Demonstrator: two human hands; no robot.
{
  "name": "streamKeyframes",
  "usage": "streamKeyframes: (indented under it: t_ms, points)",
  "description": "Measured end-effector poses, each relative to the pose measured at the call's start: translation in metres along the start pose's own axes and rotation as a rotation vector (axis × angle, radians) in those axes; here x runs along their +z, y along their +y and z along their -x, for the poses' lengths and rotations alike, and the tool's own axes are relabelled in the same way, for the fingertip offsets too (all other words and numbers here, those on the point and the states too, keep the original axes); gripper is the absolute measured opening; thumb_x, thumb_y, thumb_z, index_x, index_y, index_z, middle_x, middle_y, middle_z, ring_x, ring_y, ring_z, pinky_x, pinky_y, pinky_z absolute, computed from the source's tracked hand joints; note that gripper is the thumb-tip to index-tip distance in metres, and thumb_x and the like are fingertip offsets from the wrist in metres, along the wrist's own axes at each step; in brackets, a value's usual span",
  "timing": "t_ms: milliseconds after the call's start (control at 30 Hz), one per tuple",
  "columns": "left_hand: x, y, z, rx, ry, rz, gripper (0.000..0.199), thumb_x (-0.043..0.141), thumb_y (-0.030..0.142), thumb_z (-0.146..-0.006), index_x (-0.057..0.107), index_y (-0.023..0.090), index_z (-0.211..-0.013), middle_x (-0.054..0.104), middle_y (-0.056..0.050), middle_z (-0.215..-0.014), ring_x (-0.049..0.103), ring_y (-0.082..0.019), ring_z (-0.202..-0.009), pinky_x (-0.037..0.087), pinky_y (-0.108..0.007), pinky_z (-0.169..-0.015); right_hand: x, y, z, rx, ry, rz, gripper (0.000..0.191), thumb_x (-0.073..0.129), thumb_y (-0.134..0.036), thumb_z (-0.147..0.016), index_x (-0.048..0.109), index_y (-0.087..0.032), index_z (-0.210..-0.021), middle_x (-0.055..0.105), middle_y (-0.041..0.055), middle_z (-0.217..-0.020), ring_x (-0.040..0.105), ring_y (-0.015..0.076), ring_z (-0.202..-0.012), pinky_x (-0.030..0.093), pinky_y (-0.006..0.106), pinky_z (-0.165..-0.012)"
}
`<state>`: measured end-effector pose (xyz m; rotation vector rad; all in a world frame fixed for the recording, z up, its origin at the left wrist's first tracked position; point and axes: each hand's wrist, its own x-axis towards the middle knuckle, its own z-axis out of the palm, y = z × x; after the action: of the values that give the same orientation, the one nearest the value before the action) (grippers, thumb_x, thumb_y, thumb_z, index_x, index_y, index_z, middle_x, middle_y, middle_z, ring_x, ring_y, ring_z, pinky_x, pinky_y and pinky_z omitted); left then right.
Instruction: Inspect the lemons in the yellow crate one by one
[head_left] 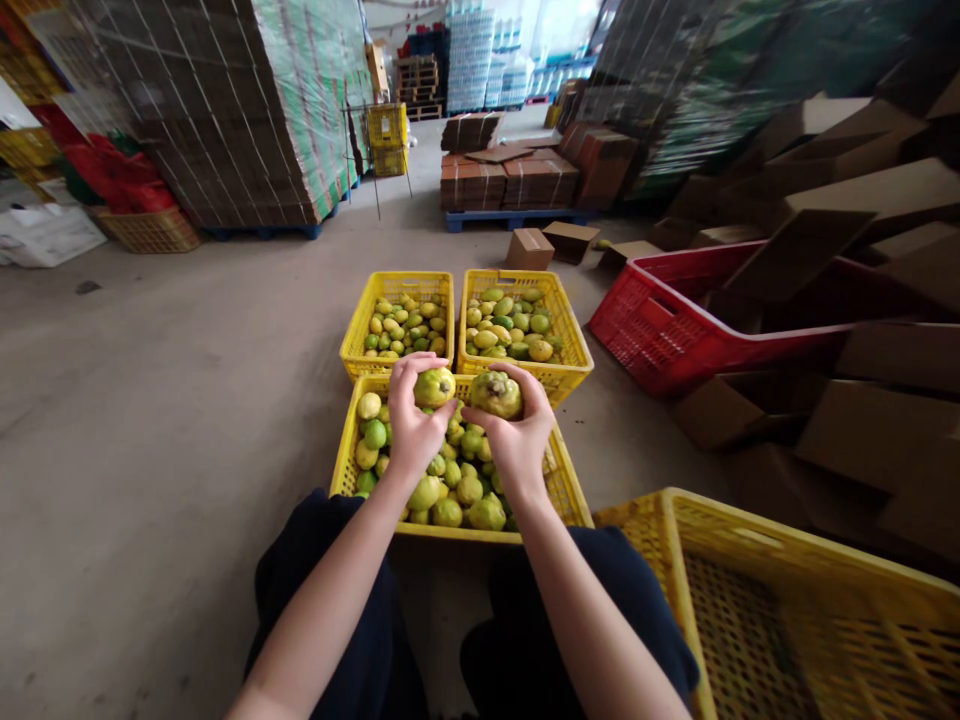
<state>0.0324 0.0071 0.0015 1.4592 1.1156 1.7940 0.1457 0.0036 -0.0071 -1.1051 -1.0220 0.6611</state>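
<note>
My left hand (417, 418) grips a yellow-green, lemon-like fruit (435, 387) between thumb and fingers, its dark-spotted end facing me. A larger, bumpier yellow-green fruit (496, 395) is held the same way in my right hand (517, 425). Both hands are side by side, with the thumbs nearly meeting. Below them stands a yellow plastic crate (459, 533) filled with more green and yellow fruit (448, 512). Just beyond are two more yellow crates, one on the left (358, 327) and one on the right (574, 335), each holding similar fruit.
At my right knee is another yellow crate (810, 540) with its slatted bottom showing. Farther right, a red crate (660, 335) holds cardboard, with loose cardboard boxes (885, 420) heaped around it. Flattened cartons (510, 185) lie on a blue pallet ahead. Wrapped stacks (315, 100) stand behind.
</note>
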Motion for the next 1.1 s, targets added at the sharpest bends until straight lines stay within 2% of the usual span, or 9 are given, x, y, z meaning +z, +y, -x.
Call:
streamKeyframes:
  t_ms: [200, 300, 400, 500, 633, 733, 833, 1000, 1100]
  points:
    - [0.000, 0.002, 0.000, 0.024, 0.008, -0.007, 0.041, 0.067, -0.002, -0.061, 0.067, 0.025, -0.092, 0.059, -0.002, -0.104, 0.053, -0.022, -0.113, 0.034, -0.036, -0.108, 0.001, -0.005, 0.001, -0.010, -0.007, 0.024, 0.043, 0.067, -0.004, -0.053, 0.070, -0.026, -0.090, 0.064, -0.0025, -0.097, 0.055, 0.0207, -0.097, 0.042, 0.035, -0.095]
    - [0.001, 0.002, 0.001, -0.040, 0.031, 0.037, 0.039, 0.073, 0.004, -0.061, 0.066, 0.024, -0.093, 0.060, -0.002, -0.105, 0.054, -0.020, -0.111, 0.034, -0.033, -0.107, 0.002, -0.004, 0.000, 0.067, 0.006, -0.029, 0.039, 0.071, -0.007, -0.053, 0.068, -0.023, -0.089, 0.065, -0.0033, -0.093, 0.057, 0.0185, -0.091, 0.046, 0.032, -0.089]
    - [0.005, 0.000, 0.000, -0.220, 0.100, 0.184, 0.046, 0.080, 0.017, -0.062, 0.061, 0.025, -0.104, 0.060, -0.001, -0.111, 0.057, -0.018, -0.105, 0.042, -0.029, -0.098, 0.002, -0.002, -0.005, 0.322, -0.012, -0.256, 0.040, 0.076, -0.016, -0.056, 0.062, -0.024, -0.093, 0.065, -0.0048, -0.085, 0.060, 0.0166, -0.078, 0.052, 0.029, -0.069]
    - [0.008, -0.003, -0.006, -0.489, 0.176, 0.447, 0.050, 0.081, 0.035, -0.064, 0.056, 0.024, -0.106, 0.062, -0.001, -0.101, 0.062, -0.016, -0.090, 0.049, -0.027, -0.082, 0.002, -0.001, -0.011, 0.661, -0.093, -0.499, 0.034, 0.076, -0.032, -0.062, 0.058, -0.022, -0.089, 0.066, -0.0024, -0.076, 0.062, 0.0171, -0.062, 0.048, 0.025, -0.044]
    - [0.005, -0.001, -0.015, -0.782, 0.170, 0.753, 0.039, 0.072, 0.050, -0.072, 0.058, 0.017, -0.088, 0.063, -0.003, -0.080, 0.064, -0.016, -0.071, 0.050, -0.025, -0.062, 0.003, -0.004, -0.016, 0.883, -0.187, -0.650, 0.032, 0.068, -0.048, -0.072, 0.061, -0.020, -0.084, 0.067, 0.0002, -0.068, 0.061, 0.0150, -0.050, 0.048, 0.024, -0.038]
    - [0.000, 0.002, -0.019, -0.874, 0.204, 0.880, 0.032, 0.064, 0.047, -0.080, 0.060, 0.016, -0.085, 0.063, -0.003, -0.074, 0.064, -0.015, -0.066, 0.049, -0.022, -0.055, 0.003, -0.006, -0.016, 0.941, -0.251, -0.719, 0.031, 0.067, -0.049, -0.075, 0.062, -0.019, -0.082, 0.069, 0.0015, -0.069, 0.063, 0.0151, -0.051, 0.050, 0.024, -0.040]
    - [-0.004, 0.003, -0.019, -0.930, 0.216, 0.990, 0.032, 0.055, 0.047, -0.086, 0.062, 0.015, -0.084, 0.064, -0.004, -0.073, 0.065, -0.015, -0.068, 0.052, -0.024, -0.059, 0.003, -0.006, -0.015, 0.944, -0.272, -0.759, 0.023, 0.067, -0.043, -0.076, 0.062, -0.020, -0.081, 0.070, 0.0010, -0.070, 0.064, 0.0159, -0.052, 0.049, 0.024, -0.040]
    - [-0.007, 0.000, -0.020, -0.963, 0.112, 1.089, 0.042, 0.038, 0.045, -0.094, 0.066, 0.014, -0.091, 0.067, -0.007, -0.079, 0.062, -0.014, -0.063, 0.049, -0.022, -0.053, 0.004, -0.003, -0.017, 0.944, -0.089, -0.750, 0.010, 0.063, -0.031, -0.078, 0.060, -0.022, -0.078, 0.066, -0.0029, -0.061, 0.062, 0.0147, -0.050, 0.051, 0.025, -0.046]
    - [-0.006, -0.002, -0.021, -0.961, 0.169, 1.081, 0.038, 0.036, 0.040, -0.096, 0.066, 0.015, -0.092, 0.070, -0.007, -0.086, 0.067, -0.017, -0.077, 0.054, -0.025, -0.064, 0.005, -0.001, -0.018, 0.945, 0.032, -0.776, 0.011, 0.060, -0.031, -0.081, 0.060, -0.021, -0.076, 0.065, -0.0030, -0.059, 0.062, 0.0132, -0.050, 0.053, 0.025, -0.051]
